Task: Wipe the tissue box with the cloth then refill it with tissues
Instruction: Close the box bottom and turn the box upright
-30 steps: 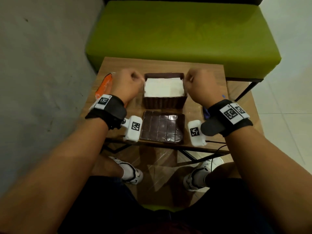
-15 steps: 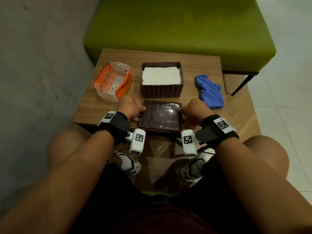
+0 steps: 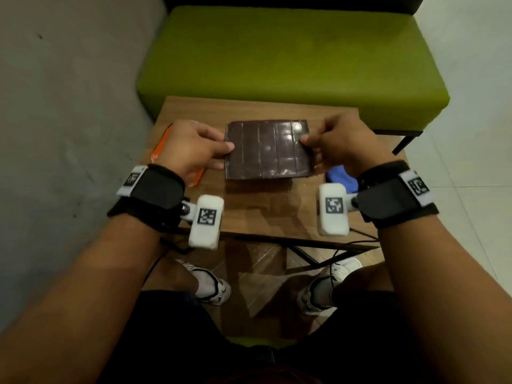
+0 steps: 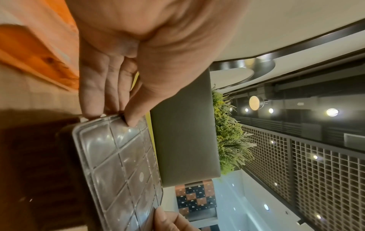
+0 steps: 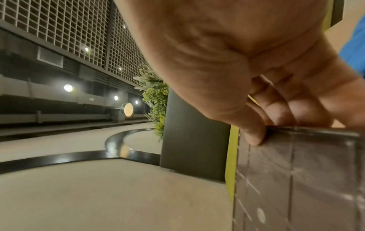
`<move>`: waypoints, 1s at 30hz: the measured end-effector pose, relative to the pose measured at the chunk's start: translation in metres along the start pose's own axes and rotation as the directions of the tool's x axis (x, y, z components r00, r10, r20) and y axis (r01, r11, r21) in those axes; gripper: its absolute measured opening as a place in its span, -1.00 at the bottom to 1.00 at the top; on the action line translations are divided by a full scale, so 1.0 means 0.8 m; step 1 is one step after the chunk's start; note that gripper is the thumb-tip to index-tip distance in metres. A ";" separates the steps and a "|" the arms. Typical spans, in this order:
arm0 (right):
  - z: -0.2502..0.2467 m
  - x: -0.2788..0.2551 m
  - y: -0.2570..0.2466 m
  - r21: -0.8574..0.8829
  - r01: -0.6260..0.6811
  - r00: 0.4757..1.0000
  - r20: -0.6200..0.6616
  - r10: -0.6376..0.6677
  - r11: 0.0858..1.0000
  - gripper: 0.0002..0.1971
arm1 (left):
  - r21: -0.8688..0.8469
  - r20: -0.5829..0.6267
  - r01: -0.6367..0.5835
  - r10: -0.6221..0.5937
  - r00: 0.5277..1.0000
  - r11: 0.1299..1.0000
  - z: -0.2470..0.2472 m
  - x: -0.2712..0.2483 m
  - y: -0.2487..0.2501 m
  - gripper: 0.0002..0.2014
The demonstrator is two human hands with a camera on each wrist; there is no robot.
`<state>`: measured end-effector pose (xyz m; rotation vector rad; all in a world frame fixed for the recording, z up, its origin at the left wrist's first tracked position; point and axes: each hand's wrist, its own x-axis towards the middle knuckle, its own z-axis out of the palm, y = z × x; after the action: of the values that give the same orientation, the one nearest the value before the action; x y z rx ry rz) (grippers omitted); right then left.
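Both hands hold up a flat brown lid (image 3: pixel 267 149) with clear shiny squares on top. The left hand (image 3: pixel 191 146) pinches the lid's left edge, thumb on top and fingers (image 4: pixel 92 87) underneath. The right hand (image 3: pixel 342 142) pinches the right edge the same way, its thumb pressed on the top face and its fingers (image 5: pixel 280 109) curled below.

The lid is lifted above the wooden surface (image 3: pixel 260 214) and sits level between the two hands. It covers the spot right under it, so the tissue box cannot be seen in the head view. In the left wrist view something dark brown (image 4: pixel 39 156) sits below the lid, but it is too dark to tell what it is.

An orange pack (image 3: pixel 160 146) peeks out from behind the left hand. A blue cloth (image 3: pixel 340 176) lies on the surface just under the right wrist, mostly hidden. A green bench (image 3: pixel 291 59) stands behind the surface. Two white shoes (image 3: pixel 213 289) rest on the floor below.
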<state>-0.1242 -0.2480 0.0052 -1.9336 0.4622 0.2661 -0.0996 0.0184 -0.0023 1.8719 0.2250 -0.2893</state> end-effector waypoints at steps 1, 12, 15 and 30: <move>0.001 0.008 -0.009 -0.012 0.021 1.000 -0.020 -0.021 1.000 -0.74 | 0.011 -0.016 -0.007 0.007 1.000 1.000 0.002 0.014 0.006 -0.85; 0.036 0.094 -0.002 -0.079 -0.047 0.995 -0.086 0.040 0.996 -0.70 | 0.072 -0.031 0.106 -0.104 0.994 0.992 0.026 0.106 -0.012 -0.77; 0.040 0.102 -0.001 -0.096 -0.044 0.995 -0.096 0.034 0.994 -0.69 | 0.074 -0.048 0.106 -0.102 0.994 0.992 0.027 0.111 -0.017 -0.78; 0.044 0.107 -0.002 -0.177 -0.056 0.995 -0.095 0.040 0.983 -0.74 | 0.141 -0.063 0.084 -0.076 0.995 0.986 0.027 0.114 -0.022 -0.78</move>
<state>-0.0454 -0.2318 -0.0409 -2.1192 0.5620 0.2590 -0.0198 0.0042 -0.0529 2.0188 0.3269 -0.3135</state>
